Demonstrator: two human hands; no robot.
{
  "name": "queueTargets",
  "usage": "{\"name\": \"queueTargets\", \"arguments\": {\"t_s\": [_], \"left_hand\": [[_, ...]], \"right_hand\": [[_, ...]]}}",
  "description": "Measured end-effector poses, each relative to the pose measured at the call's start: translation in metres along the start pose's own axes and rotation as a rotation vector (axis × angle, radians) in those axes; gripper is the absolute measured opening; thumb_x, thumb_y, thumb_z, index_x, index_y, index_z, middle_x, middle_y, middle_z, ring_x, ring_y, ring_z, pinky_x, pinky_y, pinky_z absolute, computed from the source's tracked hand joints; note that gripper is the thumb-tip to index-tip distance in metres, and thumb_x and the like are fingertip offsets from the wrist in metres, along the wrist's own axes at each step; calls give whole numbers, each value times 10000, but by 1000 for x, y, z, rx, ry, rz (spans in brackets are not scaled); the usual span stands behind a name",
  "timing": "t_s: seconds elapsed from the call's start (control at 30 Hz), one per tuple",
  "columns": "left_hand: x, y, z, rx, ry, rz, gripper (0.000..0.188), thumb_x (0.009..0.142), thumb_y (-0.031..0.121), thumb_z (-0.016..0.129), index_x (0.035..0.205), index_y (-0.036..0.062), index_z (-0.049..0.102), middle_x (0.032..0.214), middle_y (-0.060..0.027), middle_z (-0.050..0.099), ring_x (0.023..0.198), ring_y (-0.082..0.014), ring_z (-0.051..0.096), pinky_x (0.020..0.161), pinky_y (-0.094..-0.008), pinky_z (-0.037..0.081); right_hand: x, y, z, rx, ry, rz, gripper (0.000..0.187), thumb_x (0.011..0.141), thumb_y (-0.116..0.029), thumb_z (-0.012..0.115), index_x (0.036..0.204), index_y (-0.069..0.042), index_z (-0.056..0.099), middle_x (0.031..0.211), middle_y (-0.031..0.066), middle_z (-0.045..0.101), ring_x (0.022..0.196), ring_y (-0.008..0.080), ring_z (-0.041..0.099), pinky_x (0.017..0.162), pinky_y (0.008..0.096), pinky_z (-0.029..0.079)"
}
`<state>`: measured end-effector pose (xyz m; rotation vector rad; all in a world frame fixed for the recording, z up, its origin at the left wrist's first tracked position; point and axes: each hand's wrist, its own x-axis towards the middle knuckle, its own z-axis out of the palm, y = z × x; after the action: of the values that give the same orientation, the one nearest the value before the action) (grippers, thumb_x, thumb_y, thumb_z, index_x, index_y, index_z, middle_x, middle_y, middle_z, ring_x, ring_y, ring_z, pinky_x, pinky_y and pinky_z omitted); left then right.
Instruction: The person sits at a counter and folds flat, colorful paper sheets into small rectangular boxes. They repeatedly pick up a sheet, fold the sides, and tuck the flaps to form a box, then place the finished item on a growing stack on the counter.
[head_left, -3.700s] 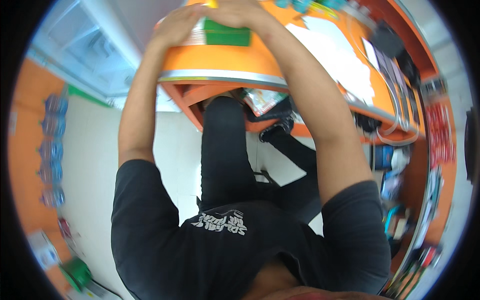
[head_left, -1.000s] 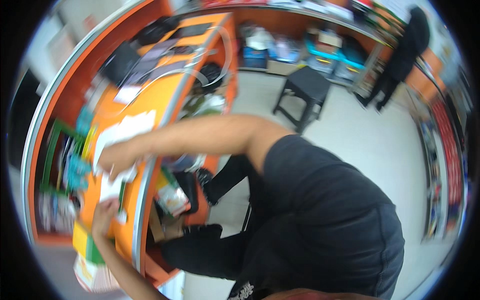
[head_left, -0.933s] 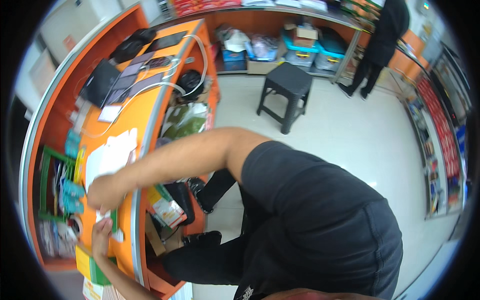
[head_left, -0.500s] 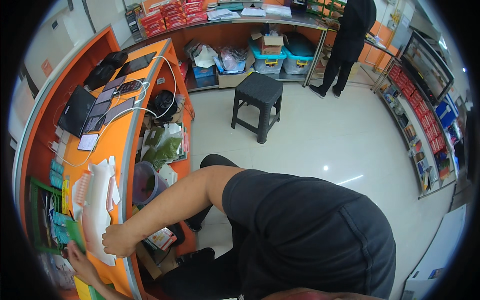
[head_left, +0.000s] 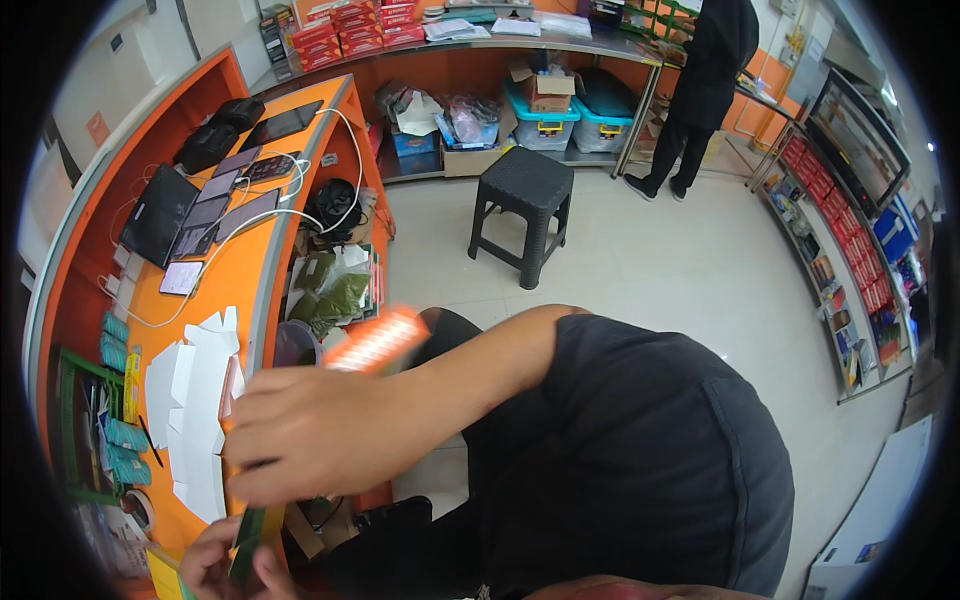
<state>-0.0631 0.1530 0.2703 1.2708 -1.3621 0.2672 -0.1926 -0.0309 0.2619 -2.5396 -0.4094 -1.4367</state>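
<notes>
**Left grip pinches a dark green card strip; right hand is curled above it**

At the lower left, the left hand [head_left: 208, 562] holds a narrow dark green card strip [head_left: 246, 548] upright between thumb and fingers. The strip is seen nearly edge-on, so its faces are mostly hidden. This grip is closed on it, with the thumb on the strip's right and the fingers on its left.

Just ahead and to the right of that grip is the right hand [head_left: 315, 430], back upward and fingers bent, slightly blurred. Whether it clasps anything cannot be told. A blurred orange-and-white patterned piece [head_left: 378, 340] shows beyond its wrist; the hand hides how the two relate.

Ahead of the left grip, white carton blanks [head_left: 203, 415] lie flat on the orange bench [head_left: 235, 275], overlapping, flaps spread. Teal packets [head_left: 125, 436] sit farther left.

The strip looks like light, thin card: probably stiff along its length, easy to bend across, and a little slick if coated. A light pinch on its two faces near the middle should hold it without creasing; squeezing the ends or corners may buckle them. The blanks look equally light and floppier at their flaps, so the broad central panel seems the safer hold.
</notes>
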Motion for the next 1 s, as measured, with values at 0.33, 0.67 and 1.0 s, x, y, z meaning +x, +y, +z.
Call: {"name": "queueTargets", "arguments": {"t_s": [0.33, 0.67, 1.0], "left_hand": [[-91, -103, 103, -324, 54, -650, 189, 1032, 163, 643, 1014, -23, 620, 919, -48, 630, 813, -100, 570, 730, -249, 477], [-138, -170, 116, -299, 55, -937, 243, 997, 188, 707, 988, -55, 706, 905, -46, 689, 795, -83, 602, 713, -237, 503], [-149, -178, 96, -352, -46, -826, 343, 1047, 172, 615, 1214, -122, 673, 1098, -100, 711, 970, -133, 641, 868, -281, 522]], "right_hand": [[-113, 19, 24, 417, -287, 776, 144, 966, -154, 619, 1064, -63, 569, 1040, 104, 636, 1017, 355, 626, 862, 497, 481], [-159, 40, 104, 142, -119, 602, 128, 916, -123, 651, 1020, -63, 607, 1043, 96, 621, 1011, 305, 615, 920, 433, 460], [-144, 41, 122, 145, -37, 451, 103, 897, -104, 686, 955, -50, 620, 913, 86, 600, 937, 317, 604, 888, 434, 475]]}}
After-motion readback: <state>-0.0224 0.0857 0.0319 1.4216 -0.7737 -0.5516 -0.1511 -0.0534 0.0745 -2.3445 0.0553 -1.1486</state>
